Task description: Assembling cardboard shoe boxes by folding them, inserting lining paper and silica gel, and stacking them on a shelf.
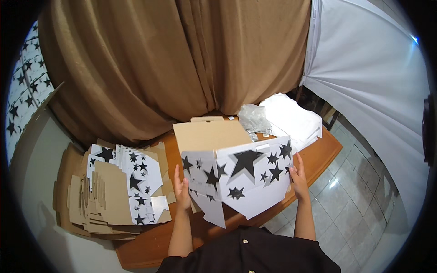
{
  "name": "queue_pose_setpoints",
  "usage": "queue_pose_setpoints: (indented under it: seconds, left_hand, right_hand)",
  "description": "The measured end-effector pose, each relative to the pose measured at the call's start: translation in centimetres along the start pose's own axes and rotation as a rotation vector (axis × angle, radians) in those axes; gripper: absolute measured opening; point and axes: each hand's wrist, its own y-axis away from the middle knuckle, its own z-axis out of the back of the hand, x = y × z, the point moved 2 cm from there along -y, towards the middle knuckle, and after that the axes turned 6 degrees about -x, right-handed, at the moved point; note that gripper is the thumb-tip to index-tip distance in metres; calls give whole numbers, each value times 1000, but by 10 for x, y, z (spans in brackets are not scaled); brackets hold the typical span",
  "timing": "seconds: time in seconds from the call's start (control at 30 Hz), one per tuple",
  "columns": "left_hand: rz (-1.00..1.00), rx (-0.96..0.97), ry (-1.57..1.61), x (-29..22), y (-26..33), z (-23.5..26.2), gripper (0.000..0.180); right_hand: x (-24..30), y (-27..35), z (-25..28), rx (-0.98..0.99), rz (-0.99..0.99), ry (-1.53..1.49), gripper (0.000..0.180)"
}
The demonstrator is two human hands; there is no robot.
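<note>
Between my hands is a partly folded cardboard box (255, 200), white with black stars outside and plain brown inside. Its brown lid panel (214, 135) stands raised at the back, and a loose flap hangs down at the front left. My left hand (182, 191) presses against the box's left side, with its fingers pointing up. At the right edge my right hand (298, 179) grips the panel, its thumb side toward the star print. The box is tilted above the wooden table (150, 248).
A stack of flat star-printed cardboard blanks (109, 195) lies on the left. White sheets (296, 120) and a crumpled clear plastic bag (255, 119) lie at the table's back right. Brown curtain (136, 68) hangs behind, white cloth (359, 59) at right. Star-printed panels (27, 86) stand far left.
</note>
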Motion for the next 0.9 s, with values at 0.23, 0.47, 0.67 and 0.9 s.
queue_pose_setpoints:
  seconds: [0.23, 0.47, 0.67, 0.9]
  left_hand:
    - [251, 205, 6, 38, 1, -21, 60]
    - [372, 45, 55, 68, 38, 27, 60]
    - [470, -114, 12, 87, 78, 66, 65]
    - [580, -108, -240, 121, 52, 126, 66]
  right_hand:
    - [-32, -3, 11, 209, -183, -218, 54]
    - [-77, 23, -18, 396, -195, -132, 80]
    - [-90, 39, -57, 274, 72, 232, 87]
    - [-71, 23, -34, 185, -271, 48, 72]
